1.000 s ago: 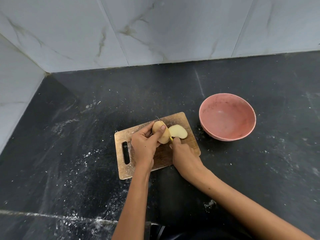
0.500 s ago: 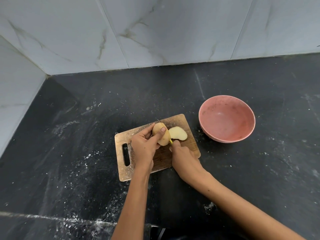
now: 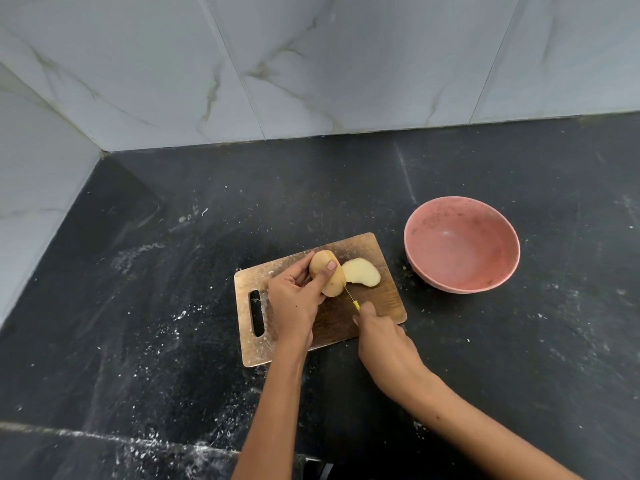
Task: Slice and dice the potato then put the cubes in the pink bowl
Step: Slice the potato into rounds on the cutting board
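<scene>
A potato (image 3: 325, 271) stands on edge on the wooden cutting board (image 3: 388, 299). My left hand (image 3: 294, 299) grips it from the left, thumb over the top. One pale cut slice (image 3: 362, 271) lies flat just right of the potato. My right hand (image 3: 384, 341) grips a yellow-handled knife (image 3: 351, 297), whose thin blade sits against the potato's right face; most of the handle is hidden in my fist. The pink bowl (image 3: 462, 244) stands on the counter right of the board, with nothing in it.
The board and bowl sit on a black stone counter (image 3: 173, 271) dusted with white specks. Marble-tiled walls (image 3: 311, 64) close the back and left sides. The counter's front edge runs along the bottom left.
My right hand has drawn the knife back toward me, so more of the blade shows below the potato. The left hand still holds the potato in place.
</scene>
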Demonstrator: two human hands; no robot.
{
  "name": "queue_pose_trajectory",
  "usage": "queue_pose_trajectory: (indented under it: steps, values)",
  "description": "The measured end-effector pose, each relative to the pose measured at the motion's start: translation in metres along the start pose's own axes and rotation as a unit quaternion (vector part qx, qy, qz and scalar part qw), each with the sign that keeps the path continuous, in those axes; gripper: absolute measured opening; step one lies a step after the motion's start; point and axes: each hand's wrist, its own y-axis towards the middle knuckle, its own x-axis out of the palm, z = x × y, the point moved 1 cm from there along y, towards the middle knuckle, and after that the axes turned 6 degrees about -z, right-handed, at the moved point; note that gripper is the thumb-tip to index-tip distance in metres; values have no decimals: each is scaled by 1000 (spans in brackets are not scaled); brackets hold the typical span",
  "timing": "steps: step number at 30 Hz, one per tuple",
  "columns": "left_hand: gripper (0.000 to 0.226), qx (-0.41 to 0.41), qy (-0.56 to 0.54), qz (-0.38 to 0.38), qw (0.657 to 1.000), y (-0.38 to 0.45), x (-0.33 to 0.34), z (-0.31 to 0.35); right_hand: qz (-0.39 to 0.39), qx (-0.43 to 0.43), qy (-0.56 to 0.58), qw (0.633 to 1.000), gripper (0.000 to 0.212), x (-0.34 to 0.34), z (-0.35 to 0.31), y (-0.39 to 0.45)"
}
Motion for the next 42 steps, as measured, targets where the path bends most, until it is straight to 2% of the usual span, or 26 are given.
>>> queue_pose_trajectory:
  steps: [5,10,13,20,25,30,37,42]
  values:
    - [41,5,11,-5,1000,1,0,1,20,-27,6,999,4,-7,-11,18]
    - [45,7,11,-4,1000,0,2,0,1,-4,5,1000,1,0,1,8]
    - [43,11,13,-11,1000,1,2,1,9,-12,10,1000,10,-6,-7,18]
    - [48,4,1,-9,1000,-1,1,1,-22,-1,7,1000,7,-3,-3,13]
    - [46,-2,-12,-13,1000,-1,0,2,-13,-11,14,1000,15,-8,-11,31]
    - [45,-11,-21,-16,1000,1,-1,0,-47,2,18,999,17,-5,0,22]
    - [46,-26,-43,-18,999,0,-5,-2,-34,12,26,999,15,-7,-11,43]
    - [45,-28,-52,-7,998,0,-5,-3,-70,19,52,996,14,-2,5,34]
